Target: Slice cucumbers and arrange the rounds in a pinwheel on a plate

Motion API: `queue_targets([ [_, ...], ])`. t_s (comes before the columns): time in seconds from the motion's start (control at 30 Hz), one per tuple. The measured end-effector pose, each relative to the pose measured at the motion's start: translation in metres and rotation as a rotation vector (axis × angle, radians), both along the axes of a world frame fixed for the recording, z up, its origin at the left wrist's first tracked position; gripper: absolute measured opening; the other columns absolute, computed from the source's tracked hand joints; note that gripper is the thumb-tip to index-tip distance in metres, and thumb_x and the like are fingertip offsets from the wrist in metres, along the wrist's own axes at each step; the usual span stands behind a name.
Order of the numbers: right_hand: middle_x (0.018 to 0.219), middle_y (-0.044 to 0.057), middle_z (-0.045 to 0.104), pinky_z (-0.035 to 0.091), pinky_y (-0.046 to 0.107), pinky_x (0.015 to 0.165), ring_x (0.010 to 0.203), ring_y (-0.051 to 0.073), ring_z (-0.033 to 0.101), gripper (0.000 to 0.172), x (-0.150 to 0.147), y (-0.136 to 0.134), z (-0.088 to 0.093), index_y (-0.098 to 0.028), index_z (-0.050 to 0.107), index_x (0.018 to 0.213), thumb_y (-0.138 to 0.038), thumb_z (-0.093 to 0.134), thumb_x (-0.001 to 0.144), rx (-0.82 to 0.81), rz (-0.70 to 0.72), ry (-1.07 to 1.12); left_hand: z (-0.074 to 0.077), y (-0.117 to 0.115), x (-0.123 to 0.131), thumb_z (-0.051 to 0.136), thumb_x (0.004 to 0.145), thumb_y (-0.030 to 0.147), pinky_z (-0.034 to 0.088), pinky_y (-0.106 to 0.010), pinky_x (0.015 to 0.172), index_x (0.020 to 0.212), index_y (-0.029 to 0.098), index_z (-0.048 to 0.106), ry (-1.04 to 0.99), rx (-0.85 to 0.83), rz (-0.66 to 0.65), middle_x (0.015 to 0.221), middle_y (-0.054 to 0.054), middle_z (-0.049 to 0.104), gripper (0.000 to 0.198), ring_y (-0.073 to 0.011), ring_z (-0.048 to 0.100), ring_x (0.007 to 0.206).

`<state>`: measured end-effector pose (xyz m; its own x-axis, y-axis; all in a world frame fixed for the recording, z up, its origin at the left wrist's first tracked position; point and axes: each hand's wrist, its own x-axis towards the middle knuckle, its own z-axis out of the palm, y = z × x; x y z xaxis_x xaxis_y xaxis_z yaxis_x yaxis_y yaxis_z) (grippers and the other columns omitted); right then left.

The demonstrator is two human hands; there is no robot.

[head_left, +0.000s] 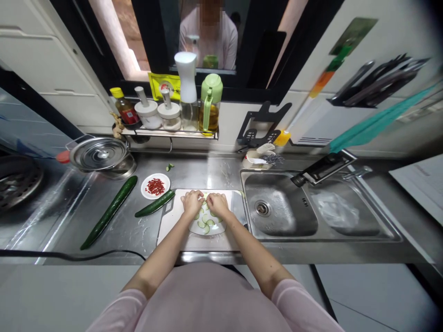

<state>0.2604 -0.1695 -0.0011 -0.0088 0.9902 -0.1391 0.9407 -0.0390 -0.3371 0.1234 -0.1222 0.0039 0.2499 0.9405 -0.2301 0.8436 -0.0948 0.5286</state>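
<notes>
- Left hand [193, 203] and right hand [218, 204] meet over the plate, fingers curled; I cannot tell whether either pinches a slice.
- Just below them, cucumber slices [206, 228] lie loosely spread on the plate [221, 228]. I judge the step in hand to be arranging these; the next move calls for light fingertips, so I don't disturb placed slices.
- Under both hands' work, the cutting board [173, 235].
- Left of them, a cut cucumber [154, 204], a dish of red bits [155, 197], then a whole cucumber [110, 212].
- Right of them, the sink [301, 212].
</notes>
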Motion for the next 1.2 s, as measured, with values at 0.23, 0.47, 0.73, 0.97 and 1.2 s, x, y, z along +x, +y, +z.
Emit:
queue_targets([
  [0.23, 0.1, 0.008, 0.068, 0.024, 0.031, 0.081, 0.094, 0.02, 0.054, 0.025, -0.0028, -0.0006, 0.0005, -0.018, 0.064, 0.096, -0.027, 0.041, 0.094, -0.027, -0.019, -0.025, -0.0076, -0.0003, 0.007, 0.062, 0.083, 0.035, 0.027, -0.041, 0.089, 0.091, 0.027, 0.069, 0.041, -0.03, -0.037, 0.104, -0.006, 0.065, 0.014, -0.0275, 0.051, 0.107],
  [0.47, 0.099, 0.008, 0.068, 0.024, 0.032, 0.081, 0.094, 0.021, 0.055, 0.024, -0.0036, 0.0007, -0.0017, -0.018, 0.064, 0.094, -0.027, 0.042, 0.094, -0.025, -0.028, -0.031, -0.0087, 0.0007, 0.0088, 0.061, 0.083, 0.036, 0.027, -0.041, 0.088, 0.09, 0.027, 0.07, 0.072, -0.023, -0.043, 0.104, -0.007, 0.065, 0.015, -0.0277, 0.051, 0.106],
  [0.73, 0.101, 0.009, 0.068, 0.024, 0.032, 0.081, 0.094, 0.021, 0.055, 0.023, -0.0029, 0.0007, -0.0012, -0.018, 0.064, 0.096, -0.027, 0.043, 0.094, -0.044, -0.038, -0.033, -0.0082, 0.0002, 0.0086, 0.06, 0.082, 0.034, 0.028, -0.041, 0.088, 0.089, 0.027, 0.07, 0.063, -0.017, -0.041, 0.103, -0.006, 0.065, 0.014, -0.0274, 0.051, 0.106],
  [0.97, 0.102, 0.008, 0.067, 0.025, 0.032, 0.081, 0.095, 0.021, 0.054, 0.023, -0.0022, -0.0009, -0.0011, -0.018, 0.063, 0.096, -0.027, 0.041, 0.094, -0.053, -0.04, -0.051, -0.0075, -0.0008, 0.0096, 0.059, 0.082, 0.035, 0.028, -0.042, 0.088, 0.089, 0.026, 0.07, 0.061, -0.019, -0.032, 0.104, -0.007, 0.065, 0.015, -0.0285, 0.051, 0.107],
  [1.2, 0.1, 0.008, 0.067, 0.026, 0.031, 0.08, 0.096, 0.02, 0.054, 0.023, -0.0016, 0.0001, -0.0008, -0.019, 0.063, 0.097, -0.027, 0.042, 0.094, -0.06, -0.028, -0.079, -0.0068, -0.0023, 0.0112, 0.059, 0.082, 0.033, 0.028, -0.041, 0.089, 0.086, 0.026, 0.07, 0.034, -0.019, -0.011, 0.102, -0.007, 0.066, 0.014, -0.0286, 0.05, 0.107],
])
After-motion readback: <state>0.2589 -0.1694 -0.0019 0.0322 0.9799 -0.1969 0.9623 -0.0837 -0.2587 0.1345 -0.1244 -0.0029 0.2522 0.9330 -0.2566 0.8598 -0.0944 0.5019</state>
